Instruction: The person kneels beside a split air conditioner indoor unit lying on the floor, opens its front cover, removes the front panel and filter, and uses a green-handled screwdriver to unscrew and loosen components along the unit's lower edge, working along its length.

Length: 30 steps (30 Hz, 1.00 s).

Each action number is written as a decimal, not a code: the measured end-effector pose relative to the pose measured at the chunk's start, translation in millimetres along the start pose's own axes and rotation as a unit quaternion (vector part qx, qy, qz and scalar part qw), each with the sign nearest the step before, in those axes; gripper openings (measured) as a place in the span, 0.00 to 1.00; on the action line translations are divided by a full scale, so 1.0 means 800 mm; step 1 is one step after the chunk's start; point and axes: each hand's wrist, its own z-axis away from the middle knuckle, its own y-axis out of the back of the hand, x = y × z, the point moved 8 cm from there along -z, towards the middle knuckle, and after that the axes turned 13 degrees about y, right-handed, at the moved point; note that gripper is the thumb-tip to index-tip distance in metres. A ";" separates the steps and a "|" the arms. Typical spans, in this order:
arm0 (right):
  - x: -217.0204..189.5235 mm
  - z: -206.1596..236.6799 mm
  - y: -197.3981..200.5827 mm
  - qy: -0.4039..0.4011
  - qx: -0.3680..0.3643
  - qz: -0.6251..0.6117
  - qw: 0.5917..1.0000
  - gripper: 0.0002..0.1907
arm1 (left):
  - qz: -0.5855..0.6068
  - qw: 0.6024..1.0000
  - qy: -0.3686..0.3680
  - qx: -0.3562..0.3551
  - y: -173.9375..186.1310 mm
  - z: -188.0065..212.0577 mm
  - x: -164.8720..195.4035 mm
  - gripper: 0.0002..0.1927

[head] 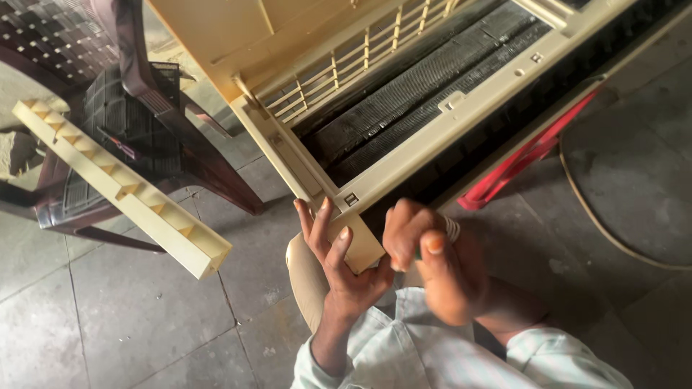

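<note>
Hands met at the near corner of the cream plastic cooler casing (404, 155), which lay tilted across your lap so its slatted dark pad faced up at you. Your left hand (339, 270) was loose and unclenched, fingers spread and resting against that corner, seemingly to steady the casing from below. Your right hand (432, 266) sat just right of the same corner, curled around something small; a trace of green showed between the fingers, but I cannot tell what it was or how firmly you held it. Judging by the pose, the casing was propped that way to keep the corner within easy reach of both hands.

Left of the casing, a long cream louvre strip (122, 187) rested on a dark maroon plastic chair (144, 94), apart from the casing. Right of the casing, a red plastic piece (519, 162) poked out from under its edge, and a thin cable (613, 230) curved over the floor (144, 317), which was grey, dusty stone tile.
</note>
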 end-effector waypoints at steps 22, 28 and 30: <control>0.009 -0.050 0.019 0.054 0.112 -0.104 0.987 0.19 | 0.005 1.000 -0.012 -0.002 0.002 -0.009 0.007 0.52; 0.037 -0.077 -0.010 -0.136 -0.316 -0.580 0.738 0.16 | -0.009 1.000 0.002 -0.007 0.004 -0.010 0.009 0.52; 0.042 -0.093 -0.004 -0.122 -0.316 -0.569 0.750 0.18 | -0.006 1.000 -0.001 -0.009 0.004 -0.013 0.010 0.52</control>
